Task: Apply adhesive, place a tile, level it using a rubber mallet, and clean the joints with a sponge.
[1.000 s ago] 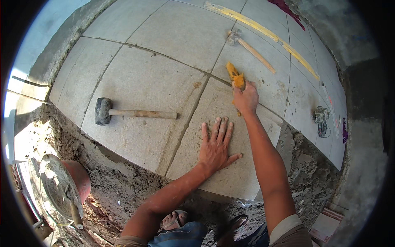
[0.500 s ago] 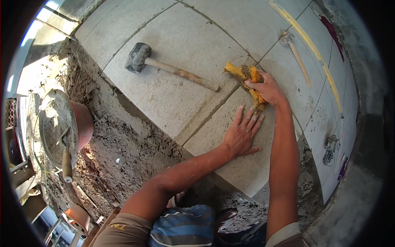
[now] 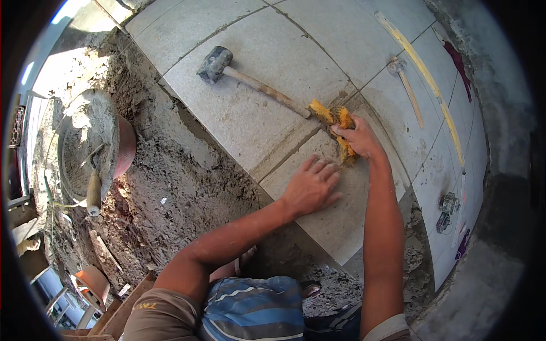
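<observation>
My right hand [image 3: 363,139] grips a ragged yellow sponge [image 3: 319,111] smeared with grey mud, pressed at the corner where floor tiles meet. To its left, my left hand [image 3: 311,187] is over the nearest tile [image 3: 340,237], fingers loosely bent and a little apart, holding nothing. A muddy joint line runs between this tile and the larger tile [image 3: 227,122] beyond it. On that larger tile lies a rubber mallet [image 3: 215,63] with a black head, the end of its wooden handle close to the sponge.
At left, a reddish bucket [image 3: 126,146] of grey mortar stands on rough soil, a wooden-handled trowel [image 3: 94,190] in it. On the right tiles are a small hammer [image 3: 408,91], a long yellow strip [image 3: 424,65] and a small clear-and-dark object [image 3: 447,210]. An orange container [image 3: 92,283] lies lower left.
My left hand has drawn back toward the left, its fingers going from flat and spread to loosely bent. My right hand and the sponge have shifted slightly nearer. The view has tilted slightly.
</observation>
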`<state>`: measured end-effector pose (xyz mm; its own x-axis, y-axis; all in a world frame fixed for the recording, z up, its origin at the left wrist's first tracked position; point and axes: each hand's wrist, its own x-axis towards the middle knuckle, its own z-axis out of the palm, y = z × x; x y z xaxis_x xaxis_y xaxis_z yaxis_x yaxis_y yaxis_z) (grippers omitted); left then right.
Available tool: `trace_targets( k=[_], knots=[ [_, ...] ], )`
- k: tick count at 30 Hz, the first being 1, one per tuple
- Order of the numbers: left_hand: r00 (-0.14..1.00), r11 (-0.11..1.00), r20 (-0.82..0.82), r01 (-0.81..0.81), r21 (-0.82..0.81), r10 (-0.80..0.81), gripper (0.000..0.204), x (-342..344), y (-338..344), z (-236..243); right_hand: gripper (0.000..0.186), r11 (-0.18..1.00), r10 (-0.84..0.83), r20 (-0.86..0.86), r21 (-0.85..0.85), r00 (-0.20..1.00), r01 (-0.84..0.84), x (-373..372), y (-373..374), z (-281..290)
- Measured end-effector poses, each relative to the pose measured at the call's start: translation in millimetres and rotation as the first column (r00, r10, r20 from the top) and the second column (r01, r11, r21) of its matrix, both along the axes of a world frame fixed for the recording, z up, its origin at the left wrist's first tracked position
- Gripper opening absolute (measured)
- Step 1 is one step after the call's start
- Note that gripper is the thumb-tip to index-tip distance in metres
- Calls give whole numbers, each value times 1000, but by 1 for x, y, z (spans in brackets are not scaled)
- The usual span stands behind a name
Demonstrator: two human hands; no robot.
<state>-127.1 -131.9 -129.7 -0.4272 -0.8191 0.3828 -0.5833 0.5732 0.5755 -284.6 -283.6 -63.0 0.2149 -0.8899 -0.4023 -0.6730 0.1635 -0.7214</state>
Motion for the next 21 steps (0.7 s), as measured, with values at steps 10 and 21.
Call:
trace_targets(
  k=[10,21],
  knots=[
    [824,875,297,-466,-129,482,89,159,-112,4,39,974,-215,406,28,888,223,-13,7,-16],
    [949,995,315,-24,94,-7,89,81,-21,25,55,926,-288,-325,-335,901,175,-41,-44,1]
  ],
)
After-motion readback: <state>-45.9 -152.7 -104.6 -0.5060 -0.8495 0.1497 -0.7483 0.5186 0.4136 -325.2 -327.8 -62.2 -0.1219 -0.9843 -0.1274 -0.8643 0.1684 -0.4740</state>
